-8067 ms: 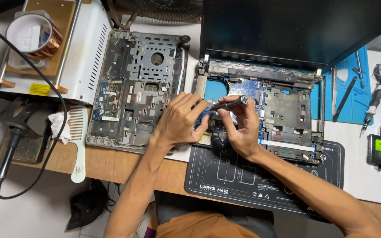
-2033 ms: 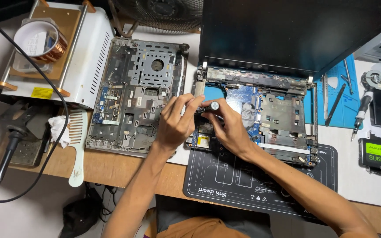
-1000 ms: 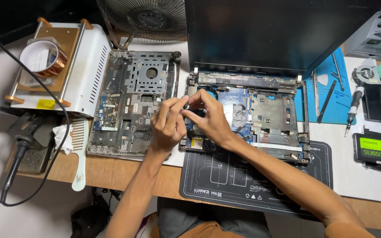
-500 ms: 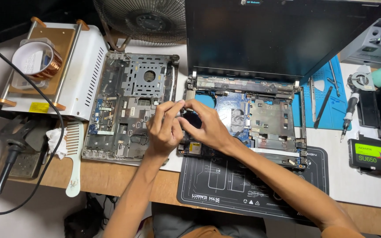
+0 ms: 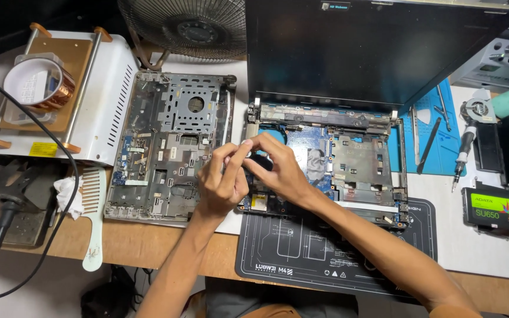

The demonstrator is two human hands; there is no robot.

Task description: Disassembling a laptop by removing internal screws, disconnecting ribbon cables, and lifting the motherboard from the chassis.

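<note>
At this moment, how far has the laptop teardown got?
Done: the palmrest cover is off and lies left of the open laptop base, whose board is bare. In hand: the left hand and right hand pinch a small dark part over the base's left side. Left: the board remains in the base, screen attached.

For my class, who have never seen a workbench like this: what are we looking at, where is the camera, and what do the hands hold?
The camera sits on the person's head and looks down at a desk. There is no machine; a person works with bare hands. The left hand and right hand meet over an opened laptop base, pinching a small dark part that is too hidden to name. Left of it lies the removed laptop cover, then a white heating station with a tape roll. A comb, a black work mat, a screwdriver and a solid-state drive also lie there.
</note>
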